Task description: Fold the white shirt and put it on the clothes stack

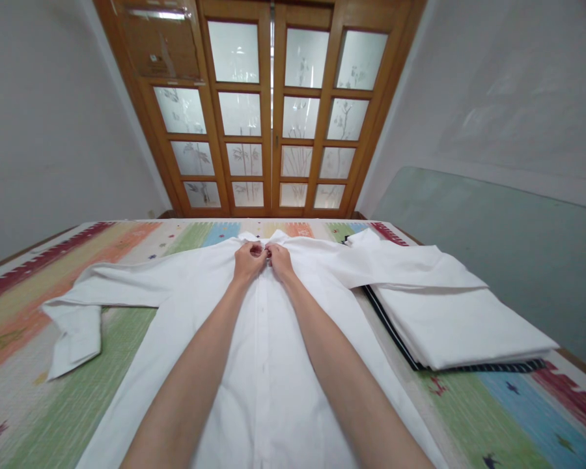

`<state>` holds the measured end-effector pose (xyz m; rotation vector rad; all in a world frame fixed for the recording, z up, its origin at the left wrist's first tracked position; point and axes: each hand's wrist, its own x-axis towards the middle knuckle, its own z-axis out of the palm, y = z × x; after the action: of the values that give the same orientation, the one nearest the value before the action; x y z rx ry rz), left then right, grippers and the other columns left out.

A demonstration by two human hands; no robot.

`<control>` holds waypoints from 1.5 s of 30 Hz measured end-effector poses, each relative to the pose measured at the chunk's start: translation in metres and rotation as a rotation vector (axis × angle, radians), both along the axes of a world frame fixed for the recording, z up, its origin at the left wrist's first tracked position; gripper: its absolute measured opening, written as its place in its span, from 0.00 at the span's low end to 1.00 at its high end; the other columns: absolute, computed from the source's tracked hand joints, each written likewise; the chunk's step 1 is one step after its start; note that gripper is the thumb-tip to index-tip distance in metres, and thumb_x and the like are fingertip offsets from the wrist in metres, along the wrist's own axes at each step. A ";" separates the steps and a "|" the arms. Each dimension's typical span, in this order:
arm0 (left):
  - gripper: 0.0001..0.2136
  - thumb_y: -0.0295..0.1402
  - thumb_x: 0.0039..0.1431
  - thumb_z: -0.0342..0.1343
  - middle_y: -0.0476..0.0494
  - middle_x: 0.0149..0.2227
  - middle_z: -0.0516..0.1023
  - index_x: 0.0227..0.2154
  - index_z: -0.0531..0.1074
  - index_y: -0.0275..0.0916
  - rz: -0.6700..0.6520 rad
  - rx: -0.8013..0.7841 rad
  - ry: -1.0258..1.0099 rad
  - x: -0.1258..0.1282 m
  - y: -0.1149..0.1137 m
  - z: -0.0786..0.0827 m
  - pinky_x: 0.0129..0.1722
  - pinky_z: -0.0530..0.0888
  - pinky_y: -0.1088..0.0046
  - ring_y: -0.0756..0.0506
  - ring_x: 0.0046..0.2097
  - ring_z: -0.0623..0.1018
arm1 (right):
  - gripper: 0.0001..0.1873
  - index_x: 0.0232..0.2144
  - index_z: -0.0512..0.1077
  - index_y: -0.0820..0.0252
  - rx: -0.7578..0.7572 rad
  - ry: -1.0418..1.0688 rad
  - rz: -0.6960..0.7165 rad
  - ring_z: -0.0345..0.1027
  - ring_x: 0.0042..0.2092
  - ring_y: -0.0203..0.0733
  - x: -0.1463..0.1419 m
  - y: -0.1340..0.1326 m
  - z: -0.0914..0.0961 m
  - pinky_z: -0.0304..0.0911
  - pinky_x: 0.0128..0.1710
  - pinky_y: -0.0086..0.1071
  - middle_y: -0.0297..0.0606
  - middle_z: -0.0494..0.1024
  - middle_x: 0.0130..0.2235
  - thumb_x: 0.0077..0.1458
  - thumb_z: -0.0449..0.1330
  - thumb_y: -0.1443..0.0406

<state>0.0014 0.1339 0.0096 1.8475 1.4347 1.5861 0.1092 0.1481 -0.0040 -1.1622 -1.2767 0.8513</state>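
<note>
A white button-up shirt [215, 293] lies spread front side up, its collar at the far end and its button strip running toward me. At the top of that strip, just below the collar, my left hand [249, 260] pinches the shirt's edge between thumb and fingers. Close beside it, my right hand [279, 258] also grips the cloth with bent fingers. The fingertips of both hands nearly meet, and whatever button lies between them is too small to make out. One sleeve stretches to the left with its cuff folded down; the other reaches right.
Folded white cloths [459, 326] with a dark striped one beneath lie at the right, partly under the right sleeve. Everything rests on a colourful striped rug [127, 339]. Beyond stand wooden glass-paned doors [273, 111], with a pale green panel [493, 241] along the right wall.
</note>
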 end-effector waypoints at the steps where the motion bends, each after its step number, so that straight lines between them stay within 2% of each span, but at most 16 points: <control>1: 0.05 0.31 0.45 0.60 0.45 0.29 0.79 0.27 0.72 0.37 0.000 -0.004 -0.002 0.000 0.000 0.000 0.36 0.75 0.71 0.47 0.31 0.78 | 0.15 0.27 0.73 0.61 -0.005 0.006 0.002 0.66 0.27 0.37 0.000 0.000 0.000 0.61 0.26 0.26 0.35 0.75 0.27 0.50 0.48 0.63; 4: 0.06 0.31 0.45 0.61 0.46 0.29 0.79 0.29 0.73 0.37 -0.002 -0.015 -0.016 -0.001 0.001 -0.001 0.36 0.75 0.72 0.47 0.31 0.78 | 0.16 0.27 0.74 0.62 -0.014 0.015 0.005 0.65 0.26 0.36 -0.002 -0.001 -0.001 0.58 0.22 0.25 0.36 0.75 0.27 0.51 0.47 0.62; 7: 0.07 0.31 0.46 0.61 0.46 0.29 0.80 0.29 0.73 0.37 -0.008 -0.026 -0.034 -0.002 0.001 -0.002 0.37 0.76 0.72 0.47 0.31 0.78 | 0.16 0.26 0.74 0.61 -0.004 0.000 0.012 0.65 0.25 0.36 -0.002 -0.002 0.000 0.58 0.22 0.25 0.35 0.74 0.26 0.51 0.47 0.62; 12: 0.04 0.30 0.45 0.60 0.47 0.28 0.80 0.26 0.73 0.38 -0.012 -0.056 -0.079 -0.003 0.002 -0.001 0.39 0.76 0.70 0.47 0.31 0.79 | 0.14 0.22 0.73 0.59 0.061 -0.068 0.006 0.67 0.32 0.38 -0.002 -0.005 0.004 0.63 0.34 0.27 0.34 0.75 0.27 0.51 0.49 0.65; 17: 0.07 0.30 0.40 0.63 0.45 0.28 0.81 0.26 0.75 0.36 -0.013 -0.117 -0.162 -0.006 0.008 -0.004 0.38 0.77 0.69 0.46 0.31 0.80 | 0.14 0.22 0.74 0.59 0.103 -0.120 -0.009 0.69 0.37 0.39 -0.002 -0.006 0.005 0.61 0.43 0.29 0.35 0.77 0.30 0.52 0.49 0.67; 22: 0.10 0.32 0.37 0.66 0.41 0.28 0.81 0.25 0.77 0.34 -0.023 -0.175 -0.236 -0.010 0.014 -0.008 0.37 0.77 0.67 0.43 0.32 0.80 | 0.14 0.23 0.74 0.59 0.116 -0.139 -0.006 0.69 0.39 0.40 -0.002 -0.005 0.004 0.61 0.43 0.29 0.35 0.78 0.30 0.52 0.49 0.68; 33: 0.09 0.33 0.38 0.67 0.43 0.25 0.81 0.24 0.78 0.33 -0.044 -0.220 -0.297 -0.012 0.014 -0.006 0.31 0.76 0.70 0.44 0.30 0.79 | 0.14 0.25 0.75 0.60 0.117 -0.128 -0.024 0.70 0.36 0.40 -0.002 -0.004 0.001 0.63 0.42 0.30 0.35 0.78 0.30 0.53 0.50 0.67; 39: 0.07 0.32 0.40 0.65 0.44 0.25 0.80 0.24 0.77 0.34 -0.030 -0.197 -0.276 -0.012 0.015 -0.008 0.33 0.76 0.70 0.44 0.30 0.79 | 0.09 0.28 0.76 0.60 0.141 -0.144 -0.050 0.71 0.39 0.42 -0.002 -0.006 0.001 0.64 0.45 0.33 0.38 0.79 0.34 0.50 0.55 0.67; 45: 0.06 0.32 0.42 0.64 0.45 0.27 0.80 0.24 0.76 0.35 -0.006 -0.156 -0.222 -0.013 0.016 -0.008 0.36 0.75 0.70 0.44 0.32 0.79 | 0.10 0.29 0.76 0.60 0.154 -0.160 -0.046 0.72 0.39 0.42 -0.003 -0.006 0.000 0.65 0.47 0.34 0.38 0.80 0.35 0.47 0.54 0.70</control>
<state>-0.0113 0.1502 0.0012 1.5351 1.4077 1.5719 0.1064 0.1424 -0.0039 -1.1495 -1.4151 0.6246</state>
